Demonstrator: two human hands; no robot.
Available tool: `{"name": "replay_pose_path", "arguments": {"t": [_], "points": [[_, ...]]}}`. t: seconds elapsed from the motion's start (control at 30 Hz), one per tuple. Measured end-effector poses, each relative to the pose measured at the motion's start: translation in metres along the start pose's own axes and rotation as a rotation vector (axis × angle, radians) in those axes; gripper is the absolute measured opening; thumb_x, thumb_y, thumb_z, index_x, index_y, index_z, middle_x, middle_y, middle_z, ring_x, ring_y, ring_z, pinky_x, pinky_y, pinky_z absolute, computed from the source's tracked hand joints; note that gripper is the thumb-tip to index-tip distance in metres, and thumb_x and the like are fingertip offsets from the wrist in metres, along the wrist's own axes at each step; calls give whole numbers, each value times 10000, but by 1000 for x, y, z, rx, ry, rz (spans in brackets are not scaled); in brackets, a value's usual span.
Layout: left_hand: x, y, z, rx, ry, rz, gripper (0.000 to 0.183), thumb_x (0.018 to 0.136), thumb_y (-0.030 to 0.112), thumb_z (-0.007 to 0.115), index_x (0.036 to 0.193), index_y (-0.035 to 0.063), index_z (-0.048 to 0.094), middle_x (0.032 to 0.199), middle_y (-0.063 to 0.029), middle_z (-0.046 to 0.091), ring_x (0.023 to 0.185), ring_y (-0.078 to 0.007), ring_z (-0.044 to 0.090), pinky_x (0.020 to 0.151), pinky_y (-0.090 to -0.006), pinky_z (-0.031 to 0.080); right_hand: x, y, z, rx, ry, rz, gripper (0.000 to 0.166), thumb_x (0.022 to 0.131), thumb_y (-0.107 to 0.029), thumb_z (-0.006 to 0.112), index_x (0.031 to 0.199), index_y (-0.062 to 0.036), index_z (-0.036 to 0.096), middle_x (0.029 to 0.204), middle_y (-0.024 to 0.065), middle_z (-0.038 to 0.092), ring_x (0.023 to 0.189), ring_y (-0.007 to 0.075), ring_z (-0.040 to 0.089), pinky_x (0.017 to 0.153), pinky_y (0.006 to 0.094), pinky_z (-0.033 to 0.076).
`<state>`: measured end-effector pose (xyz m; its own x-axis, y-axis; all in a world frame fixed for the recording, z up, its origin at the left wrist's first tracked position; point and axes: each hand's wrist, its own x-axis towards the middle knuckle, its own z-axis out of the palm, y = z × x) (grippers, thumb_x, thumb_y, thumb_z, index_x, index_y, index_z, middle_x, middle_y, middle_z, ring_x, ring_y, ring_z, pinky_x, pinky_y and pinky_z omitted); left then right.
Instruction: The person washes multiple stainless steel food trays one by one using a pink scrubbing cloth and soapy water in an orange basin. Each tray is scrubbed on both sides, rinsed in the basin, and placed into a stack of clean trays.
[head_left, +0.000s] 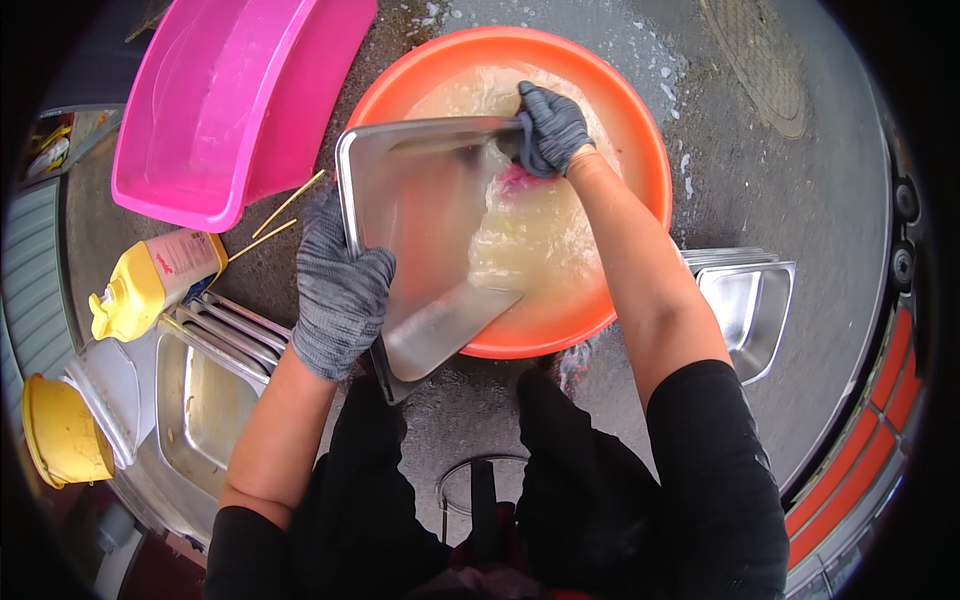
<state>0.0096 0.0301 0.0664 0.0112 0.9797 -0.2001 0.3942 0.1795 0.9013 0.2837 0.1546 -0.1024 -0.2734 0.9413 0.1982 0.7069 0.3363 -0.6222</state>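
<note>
My left hand (337, 289), in a grey knit glove, grips the left rim of a rectangular stainless-steel pan (435, 330). The pan is tilted over a round orange basin (645, 150), its right part reaching into cloudy, sudsy water (555, 255). My right hand (555, 124), gloved alike, is at the pan's far right corner with its fingers curled. Just below those fingers shows a blurred pink thing (517, 180), partly in the water. Whether the right hand holds it or the pan's rim cannot be made out.
A pink tub (202, 105) stands far left, near two thin sticks (289, 202) and a yellow jug (139, 285) with a label. Stacked steel pans (202, 397) and a yellow bucket (67, 431) are at left. More steel pans (750, 315) stand at right on wet pavement (735, 187).
</note>
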Motion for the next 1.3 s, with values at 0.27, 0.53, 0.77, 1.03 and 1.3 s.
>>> {"name": "replay_pose_path", "arguments": {"t": [0.27, 0.53, 0.77, 1.03, 1.3], "points": [[19, -17, -7, -99, 25, -184, 444, 720, -42, 538, 1160, 4, 503, 1005, -78, 602, 868, -150, 555, 789, -268, 458, -66, -54, 41, 147, 100, 976, 508, 863, -427, 404, 1023, 41, 519, 1051, 256, 567, 1026, 394, 518, 838, 444, 411], [26, -22, 2, -326, -24, -103, 461, 824, 151, 636, 1234, 24, 469, 1095, -66, 569, 995, -151, 507, 883, -291, 413, -63, -110, 96, 30, 23, 440, 638, 858, -357, 424, 1271, 123, 347, 1336, 307, 329, 1273, 420, 273, 1083, 424, 177], [24, -43, 7, -524, 69, -137, 414, 884, 245, 571, 1220, 22, 476, 1097, -67, 564, 988, -154, 515, 887, -289, 412, -58, -180, 95, 188, 217, -189, 456, 886, -206, 445, 1269, 37, 393, 1264, 274, 431, 1171, 402, 416, 1014, 412, 310], [30, -42, 4, -682, 104, -322, 283, 829, 133, 601, 1091, 28, 575, 927, -55, 623, 826, -144, 571, 786, -272, 457, -93, -281, 37, 687, -126, 314, 638, 827, -293, 558, 1298, 58, 309, 1184, 231, 488, 1134, 358, 449, 994, 369, 321], [44, -60, 12, -301, 298, -106, 379, 797, 70, 609, 1163, 38, 515, 953, -104, 617, 827, -199, 600, 710, -333, 513, -143, -227, 4, 260, -408, -153, 568, 694, -394, 645, 1021, 51, 508, 820, 214, 578, 802, 369, 558, 780, 422, 433]]}}
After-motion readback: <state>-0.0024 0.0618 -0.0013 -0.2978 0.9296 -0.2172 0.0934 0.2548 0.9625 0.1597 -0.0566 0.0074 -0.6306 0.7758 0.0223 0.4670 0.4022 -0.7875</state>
